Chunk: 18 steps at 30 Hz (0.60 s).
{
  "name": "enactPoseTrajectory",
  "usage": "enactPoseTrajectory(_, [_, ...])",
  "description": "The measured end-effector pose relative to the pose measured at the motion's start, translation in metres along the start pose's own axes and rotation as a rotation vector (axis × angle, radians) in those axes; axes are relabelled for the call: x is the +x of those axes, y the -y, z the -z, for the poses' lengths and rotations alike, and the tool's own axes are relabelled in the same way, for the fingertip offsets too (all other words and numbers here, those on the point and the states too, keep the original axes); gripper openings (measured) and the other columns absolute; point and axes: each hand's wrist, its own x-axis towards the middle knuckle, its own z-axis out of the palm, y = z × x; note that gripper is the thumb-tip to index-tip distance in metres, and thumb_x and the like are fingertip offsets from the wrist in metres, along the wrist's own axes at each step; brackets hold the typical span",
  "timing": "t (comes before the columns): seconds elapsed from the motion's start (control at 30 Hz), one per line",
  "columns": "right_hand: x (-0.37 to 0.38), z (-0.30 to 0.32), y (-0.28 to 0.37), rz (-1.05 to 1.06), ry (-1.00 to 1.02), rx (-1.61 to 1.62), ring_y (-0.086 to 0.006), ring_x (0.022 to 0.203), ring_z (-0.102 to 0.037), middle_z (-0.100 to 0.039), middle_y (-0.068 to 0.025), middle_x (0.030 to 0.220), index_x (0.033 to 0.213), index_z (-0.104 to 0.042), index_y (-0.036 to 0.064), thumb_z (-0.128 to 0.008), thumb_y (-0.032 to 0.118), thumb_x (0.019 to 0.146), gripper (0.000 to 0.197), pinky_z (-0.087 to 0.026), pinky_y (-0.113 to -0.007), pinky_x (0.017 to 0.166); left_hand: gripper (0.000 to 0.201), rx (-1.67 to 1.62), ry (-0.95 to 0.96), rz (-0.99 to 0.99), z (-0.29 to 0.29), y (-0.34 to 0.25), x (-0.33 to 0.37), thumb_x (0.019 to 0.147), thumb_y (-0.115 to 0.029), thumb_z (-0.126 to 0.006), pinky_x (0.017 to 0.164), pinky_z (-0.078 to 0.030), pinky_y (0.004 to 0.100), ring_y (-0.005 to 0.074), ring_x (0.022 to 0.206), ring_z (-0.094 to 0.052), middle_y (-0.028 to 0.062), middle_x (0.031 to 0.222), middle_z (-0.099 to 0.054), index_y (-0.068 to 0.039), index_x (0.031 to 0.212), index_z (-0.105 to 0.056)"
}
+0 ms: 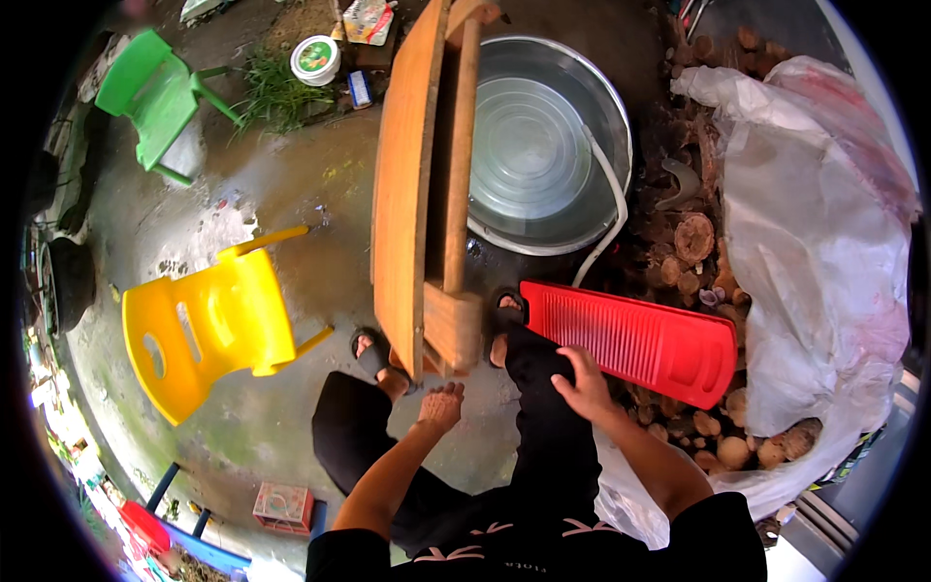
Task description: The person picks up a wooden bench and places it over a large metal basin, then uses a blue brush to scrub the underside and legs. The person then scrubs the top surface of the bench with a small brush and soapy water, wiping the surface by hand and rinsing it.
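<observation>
On black shirt (pixel 543 532), pale lettering (pixel 525 566); left hand (pixel 441 407) near wooden furniture (pixel 401 194).

1 head-worn fisheye view, facing down, hands (pixel 441 409) near, floor (pixel 242 427) beyond, rim apparently blurred

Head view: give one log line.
left hand: near brown wooden panel; right hand: over black trouser leg, near red ribbed plastic washboard; round metal basin: thin pale hose inside

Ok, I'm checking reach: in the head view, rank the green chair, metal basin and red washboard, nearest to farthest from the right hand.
1. Red washboard: right beside the right hand.
2. Metal basin: farther ahead.
3. Green chair: far ahead-left.
</observation>
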Motion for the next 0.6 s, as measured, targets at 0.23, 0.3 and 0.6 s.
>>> enactPoseTrajectory(0.23, [0.014,-0.005,-0.031,-0.081,-0.069,-0.018,-0.0323,0.114,-0.051,-0.053,-0.0139,0.121,0.114,-0.059,0.0103,-0.072,0.022,0.075,0.043,-0.041,-0.039,0.097,0.039,0.229,0.190,-0.149,-0.092,0.091,0.112,0.089,-0.023,-0.049,0.091,-0.045,0.0452,0.0352,0.104,-0.061,0.0220,0.108,-0.063,-0.007,0.124,-0.052])
enactPoseTrajectory(0.3, [0.009,-0.007,-0.042,-0.088,-0.122,-0.013,-0.0324,0.112,-0.052,-0.053,-0.0143,0.120,0.113,-0.060,0.0094,-0.073,0.020,0.071,0.046,-0.043,-0.039,0.095,0.039,0.197,0.452,-0.117,-0.098,0.092,0.108,0.089,-0.024,-0.049,0.092,-0.044,0.0450,0.0348,0.105,-0.060,0.0216,0.110,-0.062,-0.008,0.124,-0.052])
enactPoseTrajectory(0.6, [0.022,-0.025,-0.056,-0.020,-0.346,0.015,-0.0340,0.110,-0.052,-0.053,-0.0158,0.119,0.112,-0.060,0.0081,-0.073,0.015,0.067,0.047,-0.042,-0.040,0.095,0.042,0.040,0.952,-0.265,-0.040,0.031,0.118,0.089,-0.029,-0.049,0.097,-0.041,0.0441,0.0330,0.112,-0.057,0.0197,0.117,-0.060,-0.010,0.127,-0.052])
